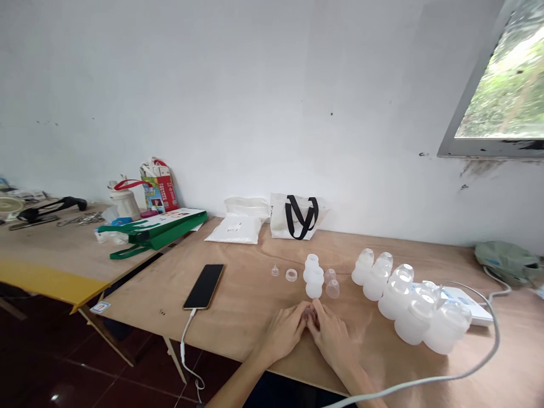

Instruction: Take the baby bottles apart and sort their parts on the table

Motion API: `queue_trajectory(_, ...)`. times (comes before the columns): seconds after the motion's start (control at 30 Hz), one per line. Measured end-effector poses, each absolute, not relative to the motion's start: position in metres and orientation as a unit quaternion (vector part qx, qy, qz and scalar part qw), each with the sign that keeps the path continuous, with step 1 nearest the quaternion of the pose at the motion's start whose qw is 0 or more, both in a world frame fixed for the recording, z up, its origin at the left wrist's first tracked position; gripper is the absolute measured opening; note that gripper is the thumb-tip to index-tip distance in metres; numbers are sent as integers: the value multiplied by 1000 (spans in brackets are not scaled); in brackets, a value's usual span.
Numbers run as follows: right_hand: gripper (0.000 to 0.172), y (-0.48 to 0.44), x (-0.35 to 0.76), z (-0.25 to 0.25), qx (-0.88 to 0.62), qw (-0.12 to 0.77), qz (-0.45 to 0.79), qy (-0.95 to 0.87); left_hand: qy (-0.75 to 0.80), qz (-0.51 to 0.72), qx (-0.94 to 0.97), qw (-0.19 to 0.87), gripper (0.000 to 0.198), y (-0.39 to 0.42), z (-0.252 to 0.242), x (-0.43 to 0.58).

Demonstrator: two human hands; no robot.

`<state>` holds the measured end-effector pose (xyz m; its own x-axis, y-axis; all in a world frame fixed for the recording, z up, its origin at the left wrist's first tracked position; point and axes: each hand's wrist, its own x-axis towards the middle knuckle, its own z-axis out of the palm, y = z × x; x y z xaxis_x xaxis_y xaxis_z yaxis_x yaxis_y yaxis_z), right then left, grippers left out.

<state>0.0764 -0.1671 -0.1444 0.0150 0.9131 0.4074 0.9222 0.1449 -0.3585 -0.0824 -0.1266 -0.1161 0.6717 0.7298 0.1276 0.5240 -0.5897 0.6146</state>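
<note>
My left hand (285, 333) and my right hand (332, 335) rest together on the plywood table (238, 317), near its front edge. Their fingertips meet and press together; whatever lies between them is hidden. Just beyond the fingers lies a translucent white bottle (313, 276). To its left sit a clear ring (291, 275) and a tiny clear teat (275, 271). Two clear caps (332, 285) sit at its right. Several capped translucent bottles (403, 303) stand in a slanting row further right.
A black phone (204, 286) on a white cable lies to the left. At the wall are a white pouch (238, 228) and a white bag with black handles (298, 216). A grey cable (488, 317) loops at right, past a white box (471, 306). A green bag (155, 229) lies on the neighbouring table.
</note>
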Motion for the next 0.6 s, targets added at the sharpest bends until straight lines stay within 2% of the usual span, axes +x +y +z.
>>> queue_trajectory(0.27, 12, -169, 75, -143, -672, 268, -26, -690, 344, 213, 863, 304, 29, -123, -118, -81)
queue_trajectory(0.6, 25, -168, 72, -143, -696, 237, -47, -676, 415, 170, 860, 243, 27, -130, -114, -75)
